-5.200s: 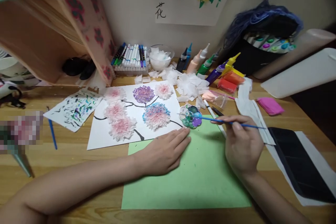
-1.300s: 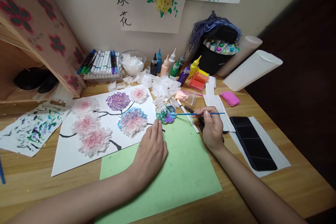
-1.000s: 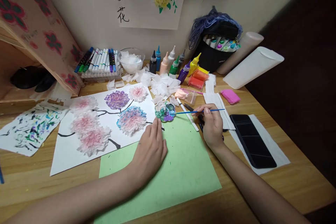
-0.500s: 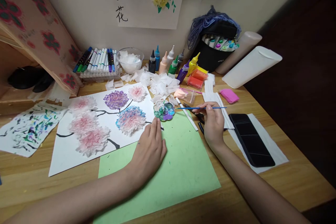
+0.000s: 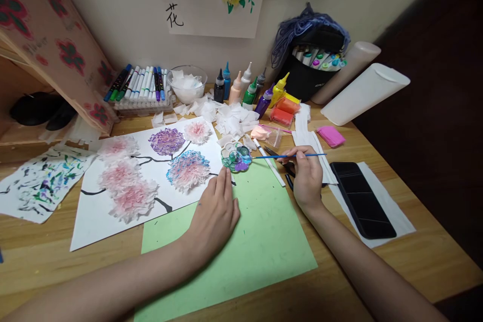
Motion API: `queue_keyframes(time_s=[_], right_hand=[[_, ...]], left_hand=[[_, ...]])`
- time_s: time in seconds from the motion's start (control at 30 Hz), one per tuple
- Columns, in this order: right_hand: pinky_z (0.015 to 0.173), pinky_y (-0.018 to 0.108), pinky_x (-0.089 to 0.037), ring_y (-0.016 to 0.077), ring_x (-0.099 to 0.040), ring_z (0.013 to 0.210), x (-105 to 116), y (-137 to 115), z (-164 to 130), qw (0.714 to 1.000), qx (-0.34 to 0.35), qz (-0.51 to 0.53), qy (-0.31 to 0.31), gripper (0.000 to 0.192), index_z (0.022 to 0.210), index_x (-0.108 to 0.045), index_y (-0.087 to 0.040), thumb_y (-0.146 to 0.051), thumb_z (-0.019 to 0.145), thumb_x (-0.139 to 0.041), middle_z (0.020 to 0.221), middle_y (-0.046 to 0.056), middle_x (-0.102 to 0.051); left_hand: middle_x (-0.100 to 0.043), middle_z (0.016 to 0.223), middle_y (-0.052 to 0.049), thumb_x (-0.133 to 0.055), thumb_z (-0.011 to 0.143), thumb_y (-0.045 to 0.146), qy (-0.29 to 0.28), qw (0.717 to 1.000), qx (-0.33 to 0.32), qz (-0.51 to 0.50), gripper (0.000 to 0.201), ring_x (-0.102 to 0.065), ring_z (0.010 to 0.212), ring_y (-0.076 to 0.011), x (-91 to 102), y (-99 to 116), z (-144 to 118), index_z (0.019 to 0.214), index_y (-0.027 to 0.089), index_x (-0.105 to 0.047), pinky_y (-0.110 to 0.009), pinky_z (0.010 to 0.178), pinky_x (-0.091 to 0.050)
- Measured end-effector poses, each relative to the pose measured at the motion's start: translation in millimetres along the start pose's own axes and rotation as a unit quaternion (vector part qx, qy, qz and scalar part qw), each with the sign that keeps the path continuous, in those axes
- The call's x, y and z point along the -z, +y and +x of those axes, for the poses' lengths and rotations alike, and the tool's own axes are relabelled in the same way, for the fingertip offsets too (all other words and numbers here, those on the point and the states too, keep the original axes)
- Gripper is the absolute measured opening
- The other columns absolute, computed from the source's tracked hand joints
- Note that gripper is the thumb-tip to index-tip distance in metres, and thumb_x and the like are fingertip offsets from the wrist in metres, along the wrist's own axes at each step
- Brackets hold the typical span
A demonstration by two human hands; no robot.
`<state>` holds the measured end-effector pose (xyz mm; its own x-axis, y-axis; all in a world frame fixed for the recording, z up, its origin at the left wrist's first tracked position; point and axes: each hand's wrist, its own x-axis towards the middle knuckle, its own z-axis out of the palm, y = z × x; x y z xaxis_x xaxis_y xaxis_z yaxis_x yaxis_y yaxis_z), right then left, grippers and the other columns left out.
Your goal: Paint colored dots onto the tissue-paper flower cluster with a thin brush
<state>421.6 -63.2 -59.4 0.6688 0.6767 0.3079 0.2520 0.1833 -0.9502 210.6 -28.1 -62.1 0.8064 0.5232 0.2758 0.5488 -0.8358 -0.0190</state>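
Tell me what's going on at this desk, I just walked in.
A person's right hand holds a blue paintbrush, its tip at the flower-shaped palette; whether they touch is too small to tell. The left hand lies palm down, fingers pointing at the palette's near edge. The white sheet carries six fluffy flowers: one tinted purple, one tipped with blue, the other four pink and white.

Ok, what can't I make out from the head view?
In the head view:
Black tool: partly hidden by the right hand, kind unclear.
Brush: tip too small to tell if touching the palette.
Wall picture: cut off by the top edge.
Green sheet: partly covered by left forearm.
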Motion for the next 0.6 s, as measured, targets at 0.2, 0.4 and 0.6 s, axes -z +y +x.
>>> queue_keyframes(time_s=[0.2,0.4,0.6], right_hand=[[0.069,0.028,-0.048,0.0126,-0.062,0.071,-0.1,0.0,0.0,1.000,0.013,0.005,0.009,0.019,0.081,-0.056,-0.022,-0.035,0.093,-0.047,0.078,-0.001,-0.060],[0.071,0.028,-0.049,0.0122,-0.061,0.073,-0.2,2.4,-1.2,0.999,0.009,-0.029,-0.011,0.022,0.083,-0.057,-0.022,-0.039,0.094,-0.046,0.082,-0.001,-0.060],[0.071,0.028,-0.048,0.0125,-0.062,0.074,-1.2,3.8,-1.1,1.000,-0.008,-0.015,-0.011,0.022,0.083,-0.057,-0.023,-0.038,0.094,-0.046,0.082,-0.001,-0.061]], left_hand=[[-0.055,0.129,-0.031,-0.032,0.095,0.017,0.003,1.000,0.002,0.004,0.051,-0.054,0.117,-0.0351,0.1,0.4,-0.2,0.137,-0.012,-0.031,-0.045,0.097,-0.041],[-0.055,0.129,-0.030,-0.031,0.095,0.017,0.008,1.000,0.003,-0.003,0.051,-0.053,0.118,-0.0341,-1.1,0.5,-0.4,0.139,-0.010,-0.031,-0.045,0.097,-0.041],[-0.055,0.129,-0.032,-0.033,0.095,0.016,0.016,1.000,0.002,-0.002,0.049,-0.055,0.114,-0.0357,-0.7,1.1,0.1,0.134,-0.013,-0.039,-0.046,0.096,-0.041]])
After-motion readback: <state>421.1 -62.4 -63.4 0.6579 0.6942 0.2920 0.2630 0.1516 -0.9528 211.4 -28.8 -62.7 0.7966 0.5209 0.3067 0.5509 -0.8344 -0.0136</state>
